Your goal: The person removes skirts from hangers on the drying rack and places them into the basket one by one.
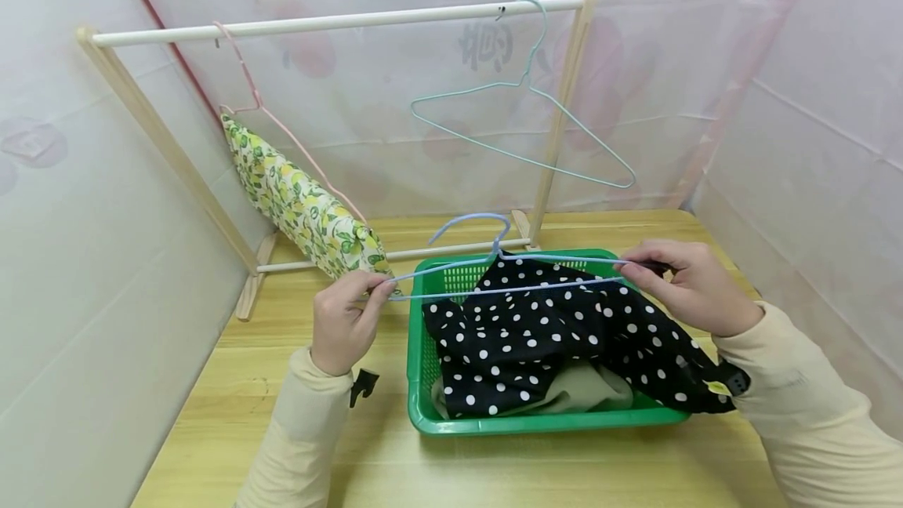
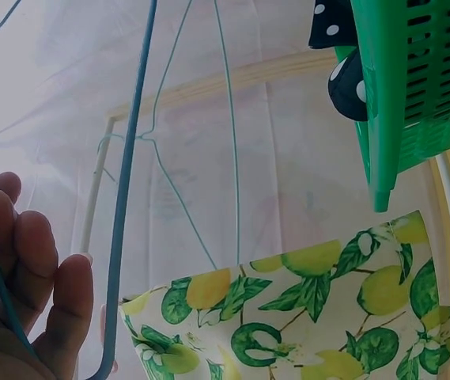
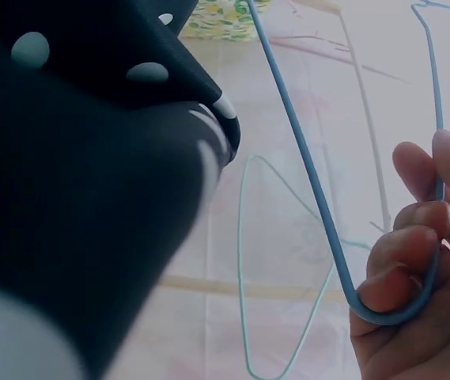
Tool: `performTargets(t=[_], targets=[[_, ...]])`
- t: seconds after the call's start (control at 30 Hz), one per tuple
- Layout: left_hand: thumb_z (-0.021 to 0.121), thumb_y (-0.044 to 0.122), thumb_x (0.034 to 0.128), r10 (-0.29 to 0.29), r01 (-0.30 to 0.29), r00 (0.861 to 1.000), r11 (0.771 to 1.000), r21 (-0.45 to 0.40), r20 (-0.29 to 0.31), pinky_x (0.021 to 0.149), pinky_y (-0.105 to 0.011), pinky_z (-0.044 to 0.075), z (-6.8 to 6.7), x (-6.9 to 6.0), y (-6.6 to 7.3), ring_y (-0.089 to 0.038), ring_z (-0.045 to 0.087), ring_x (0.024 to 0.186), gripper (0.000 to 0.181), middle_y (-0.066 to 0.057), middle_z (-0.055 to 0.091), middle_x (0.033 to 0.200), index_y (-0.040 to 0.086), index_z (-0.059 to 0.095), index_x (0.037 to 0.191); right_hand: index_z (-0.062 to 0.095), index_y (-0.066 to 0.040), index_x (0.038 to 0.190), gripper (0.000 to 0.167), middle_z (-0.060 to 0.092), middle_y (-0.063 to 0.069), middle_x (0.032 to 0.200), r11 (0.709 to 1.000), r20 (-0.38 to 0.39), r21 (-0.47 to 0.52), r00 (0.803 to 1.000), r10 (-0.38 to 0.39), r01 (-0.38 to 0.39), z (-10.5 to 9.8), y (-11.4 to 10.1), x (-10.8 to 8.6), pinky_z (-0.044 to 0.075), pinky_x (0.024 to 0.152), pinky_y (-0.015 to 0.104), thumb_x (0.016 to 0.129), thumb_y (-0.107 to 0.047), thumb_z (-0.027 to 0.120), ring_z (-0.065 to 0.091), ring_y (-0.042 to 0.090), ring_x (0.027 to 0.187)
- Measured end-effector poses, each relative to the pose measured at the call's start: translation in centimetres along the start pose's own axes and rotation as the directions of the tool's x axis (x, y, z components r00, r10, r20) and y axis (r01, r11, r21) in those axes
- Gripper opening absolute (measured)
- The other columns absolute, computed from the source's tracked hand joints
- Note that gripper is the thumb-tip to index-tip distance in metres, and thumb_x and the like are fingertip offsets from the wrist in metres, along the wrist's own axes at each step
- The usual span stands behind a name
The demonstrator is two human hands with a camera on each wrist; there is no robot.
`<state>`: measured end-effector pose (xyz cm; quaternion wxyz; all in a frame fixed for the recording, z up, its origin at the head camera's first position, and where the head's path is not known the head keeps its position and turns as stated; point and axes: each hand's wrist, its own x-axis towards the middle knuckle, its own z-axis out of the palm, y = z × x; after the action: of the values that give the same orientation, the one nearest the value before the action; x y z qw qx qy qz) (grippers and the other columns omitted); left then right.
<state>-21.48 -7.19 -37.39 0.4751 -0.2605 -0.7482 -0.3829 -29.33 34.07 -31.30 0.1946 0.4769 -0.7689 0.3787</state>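
A blue wire clothes hanger point(image 1: 498, 248) is held level above a green basket, its hook curving to the left. My left hand point(image 1: 346, 320) pinches its left end between thumb and fingers. The right hand point(image 1: 680, 286) grips the other end; in the right wrist view the fingers point(image 3: 402, 257) curl round the wire. Black cloth with white polka dots point(image 1: 522, 343) lies in the basket right under the hanger and spills over the right rim, towards the right sleeve. Whether the cloth touches the hanger I cannot tell.
The green basket point(image 1: 416, 382) also holds olive-grey cloth point(image 1: 585, 390). Behind stands a wooden rack with a white rail point(image 1: 339, 22). From it hang a pink hanger point(image 1: 254, 96) bearing lemon-print cloth point(image 1: 303, 194), close to my left hand, and a bare mint-green hanger point(image 1: 487, 146).
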Motion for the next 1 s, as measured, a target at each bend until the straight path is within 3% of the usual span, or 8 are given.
performTargets(t=[0.13,0.3,0.43,0.5,0.63,0.7,0.8,1.0], targets=[[0.063,0.017,0.0945,0.006,-0.006,1.000,1.000,0.002,-0.017,0.058,-0.025,0.049,-0.1,0.1,-0.1,-0.017,0.061,0.061,0.023,-0.008,0.067,0.074,0.001,0.070,0.081,0.070,-0.005,0.086,0.024,0.060,-0.006,0.075,1.000,0.006,0.013,1.000,-0.011,0.011,-0.3,0.3,-0.1,0.034,0.052,0.020,0.082,0.017,0.062,0.048,0.002,0.066],[0.062,0.020,0.0951,0.005,-0.004,0.999,1.000,0.007,-0.047,0.057,-0.024,0.050,-0.3,0.1,-0.3,-0.019,0.063,0.061,0.027,-0.010,0.068,0.074,-0.001,0.070,0.080,0.068,-0.013,0.087,0.027,0.057,-0.005,0.080,1.000,0.041,0.010,0.999,-0.012,0.012,-0.7,1.1,-0.5,0.034,0.055,0.019,0.086,0.013,0.060,0.045,0.003,0.068],[0.067,0.012,0.0912,-0.010,0.011,0.998,1.000,0.008,-0.059,0.057,-0.023,0.050,-0.4,0.0,-0.4,-0.019,0.063,0.060,0.017,-0.009,0.068,0.073,0.000,0.070,0.079,0.068,-0.018,0.092,0.033,0.059,-0.007,0.085,1.000,0.114,-0.022,0.993,0.021,-0.019,-1.0,1.2,-0.8,0.038,0.061,0.017,0.089,0.013,0.056,0.048,0.003,0.071],[0.069,0.005,0.0878,-0.015,0.016,0.998,1.000,0.008,-0.055,0.058,-0.023,0.050,-0.3,-0.1,-0.4,-0.018,0.063,0.060,0.010,-0.009,0.068,0.073,0.000,0.070,0.079,0.067,-0.020,0.092,0.036,0.057,-0.011,0.077,0.998,0.172,-0.010,0.983,0.059,-0.058,-1.0,1.2,-1.0,0.044,0.067,0.014,0.091,0.013,0.053,0.052,0.003,0.068],[0.070,0.000,0.0843,-0.018,0.019,0.999,1.000,0.016,-0.048,0.059,-0.024,0.051,0.0,-0.1,-0.2,-0.018,0.063,0.061,0.005,-0.008,0.068,0.073,0.000,0.070,0.079,0.063,-0.018,0.092,0.036,0.056,-0.012,0.067,0.987,0.282,0.068,0.952,0.121,-0.145,-1.1,1.1,-1.4,0.048,0.057,0.015,0.095,0.013,0.044,0.050,0.002,0.050],[0.071,-0.001,0.0830,-0.020,0.022,0.999,0.999,0.024,-0.051,0.059,-0.026,0.052,0.0,-0.2,-0.2,-0.019,0.064,0.062,0.004,-0.009,0.069,0.074,0.000,0.070,0.080,0.060,-0.017,0.089,0.036,0.056,-0.010,0.066,0.981,0.315,0.103,0.941,0.123,-0.163,-1.1,1.2,-1.6,0.044,0.047,0.015,0.097,0.012,0.040,0.045,0.003,0.043],[0.071,-0.004,0.0813,-0.033,0.034,0.999,0.999,0.028,-0.041,0.059,-0.027,0.052,0.0,-0.2,-0.2,-0.019,0.065,0.064,0.004,-0.010,0.069,0.075,0.000,0.071,0.081,0.055,-0.016,0.083,0.037,0.052,-0.007,0.065,0.974,0.328,0.136,0.936,0.127,-0.180,-1.0,1.2,-1.8,0.038,0.042,0.017,0.098,0.012,0.036,0.042,0.004,0.044],[0.069,-0.001,0.0846,-0.091,0.090,0.996,0.995,0.041,0.023,0.064,-0.027,0.053,-0.2,-0.1,0.1,-0.019,0.067,0.070,0.006,-0.008,0.070,0.080,0.000,0.072,0.090,0.046,-0.019,0.072,0.043,0.041,-0.007,0.059,0.976,0.275,0.131,0.952,0.133,-0.175,-1.2,1.1,-1.9,0.036,0.047,0.022,0.098,0.013,0.035,0.038,0.003,0.049]])
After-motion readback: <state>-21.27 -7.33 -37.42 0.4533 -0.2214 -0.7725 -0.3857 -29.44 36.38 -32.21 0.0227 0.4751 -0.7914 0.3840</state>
